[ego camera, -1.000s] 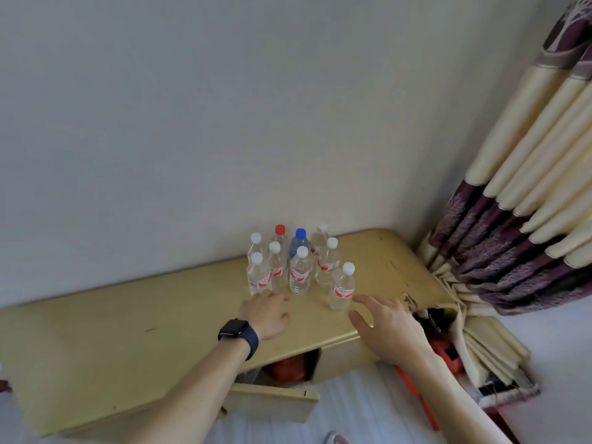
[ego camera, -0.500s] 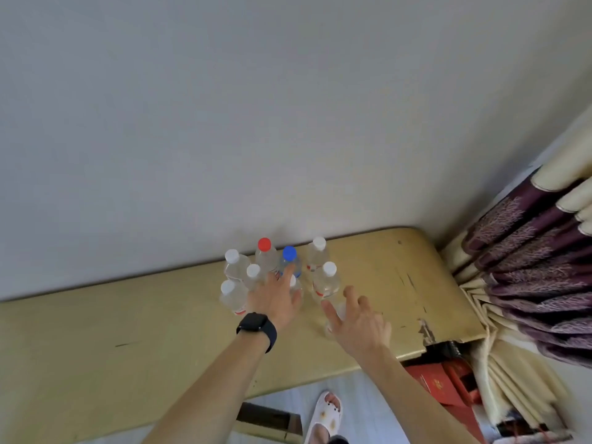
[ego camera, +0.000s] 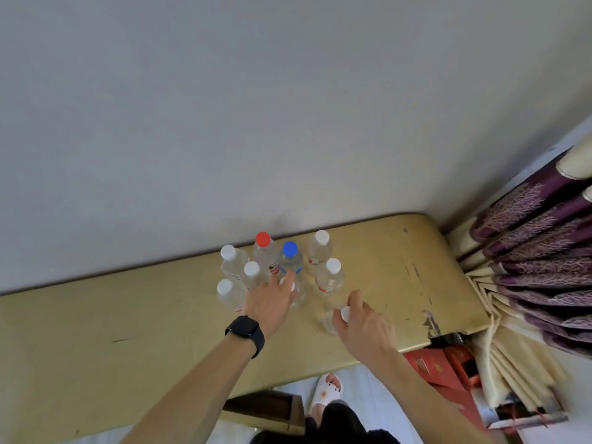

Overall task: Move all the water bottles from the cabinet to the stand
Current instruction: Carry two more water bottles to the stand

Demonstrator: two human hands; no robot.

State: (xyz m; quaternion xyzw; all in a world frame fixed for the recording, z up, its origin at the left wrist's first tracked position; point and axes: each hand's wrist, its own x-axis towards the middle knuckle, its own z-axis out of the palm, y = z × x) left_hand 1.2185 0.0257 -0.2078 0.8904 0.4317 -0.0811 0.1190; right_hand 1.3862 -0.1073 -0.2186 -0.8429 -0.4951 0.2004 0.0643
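Water bottles (ego camera: pixel 330 278) (clear plastic, cylindrical)

water bottles (ego camera: pixel 330 277): clear glossy plastic | caps (ego camera: pixel 321 236): smooth plastic, slight sheen | desk (ego camera: pixel 128 331): yellow wood, smooth, low sheen, finish chipped rough at right front edge | my watch (ego camera: pixel 245 328): matt black strap | curtain (ego camera: pixel 538 251): soft woven cloth, I see a raised-looking pattern | wall (ego camera: pixel 256 123): matt paint

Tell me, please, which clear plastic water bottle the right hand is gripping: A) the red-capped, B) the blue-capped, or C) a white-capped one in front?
C: the right hand curls round the white-capped clear plastic bottle nearest the person.
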